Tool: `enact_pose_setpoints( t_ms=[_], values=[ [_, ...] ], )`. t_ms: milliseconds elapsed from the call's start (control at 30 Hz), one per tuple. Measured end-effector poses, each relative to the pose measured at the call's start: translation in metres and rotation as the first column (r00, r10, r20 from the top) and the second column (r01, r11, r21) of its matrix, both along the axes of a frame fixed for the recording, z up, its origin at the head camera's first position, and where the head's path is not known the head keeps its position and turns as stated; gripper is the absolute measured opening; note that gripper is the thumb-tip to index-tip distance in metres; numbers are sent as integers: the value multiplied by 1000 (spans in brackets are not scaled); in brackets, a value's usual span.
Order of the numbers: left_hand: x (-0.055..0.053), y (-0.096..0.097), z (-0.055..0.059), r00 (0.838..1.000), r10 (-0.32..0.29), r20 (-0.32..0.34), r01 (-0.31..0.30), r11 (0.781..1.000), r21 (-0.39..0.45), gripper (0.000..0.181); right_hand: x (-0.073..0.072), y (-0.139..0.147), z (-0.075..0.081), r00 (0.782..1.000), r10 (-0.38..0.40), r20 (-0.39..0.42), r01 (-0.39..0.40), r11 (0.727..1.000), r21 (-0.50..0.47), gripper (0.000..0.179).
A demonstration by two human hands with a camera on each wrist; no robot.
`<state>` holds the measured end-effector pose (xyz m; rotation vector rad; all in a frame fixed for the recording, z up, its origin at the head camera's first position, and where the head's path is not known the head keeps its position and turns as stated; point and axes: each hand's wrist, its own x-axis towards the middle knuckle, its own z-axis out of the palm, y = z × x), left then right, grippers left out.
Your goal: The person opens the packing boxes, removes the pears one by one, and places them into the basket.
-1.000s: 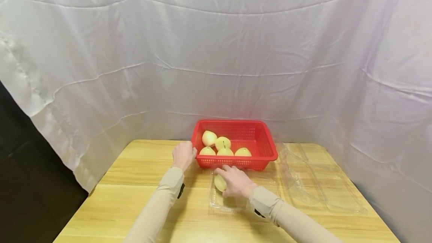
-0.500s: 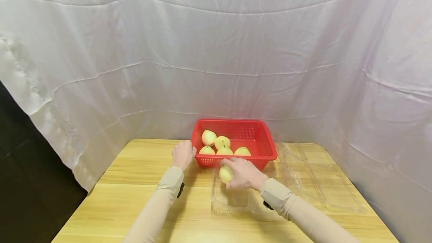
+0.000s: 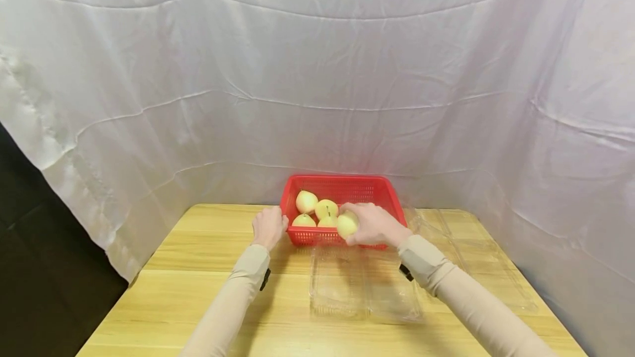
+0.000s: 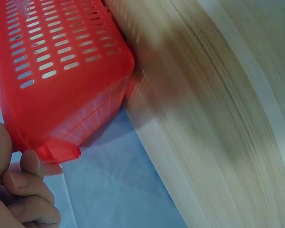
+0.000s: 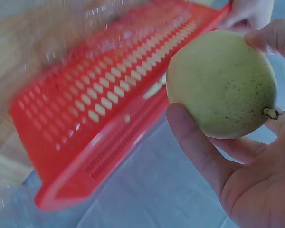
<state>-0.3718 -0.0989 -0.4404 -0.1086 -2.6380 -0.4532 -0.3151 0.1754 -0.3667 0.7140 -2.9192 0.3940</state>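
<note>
My left hand (image 3: 269, 227) grips the left rim of a red perforated plastic basket (image 3: 357, 187); in the left wrist view its thumb and curled fingers (image 4: 31, 164) pinch the rim. With my right hand (image 3: 376, 225) I hold a yellow-green pear (image 5: 223, 83), thumb and fingers spread round its sides, its short stem facing the palm. This pear overlaps the basket's front rim in the head view. Several more pears (image 3: 307, 201) lie in the left part of the basket, and the right hand and its pear hide the area behind them.
In front of the basket stands a clear plastic clamshell container (image 3: 339, 291) on the wooden table (image 3: 198, 291). More clear plastic packaging (image 3: 476, 258) lies at the table's right side. A pale cloth (image 3: 317, 70) hangs behind the table.
My right hand has lifted the pear from over the clear container and carried it up, away from me and rightward to the basket's front rim. The left hand has stayed on the basket.
</note>
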Motion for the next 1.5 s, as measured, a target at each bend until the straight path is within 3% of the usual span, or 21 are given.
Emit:
enact_pose_setpoints(
  t_ms=[267,467,633,1167,1500],
  values=[
    [1,0,-1,1000,6,-20,-6,1000,-5,28,-28,22,10,998,-63,-6,63,998,-17,58],
    [3,4,-3,1000,6,-15,-6,1000,-15,26,-49,39,2,990,-127,-60,130,990,50,57],
    [2,5,-3,1000,7,-19,-8,1000,-16,26,-60,47,-5,987,-119,-108,131,985,111,53],
    [2,1,-2,999,15,-41,-16,1000,-14,26,-77,48,-30,983,-149,-110,172,957,235,56],
    [7,-9,-3,998,24,-50,-24,1000,-9,26,-81,45,-42,984,-118,-132,143,969,204,55]
  ],
)
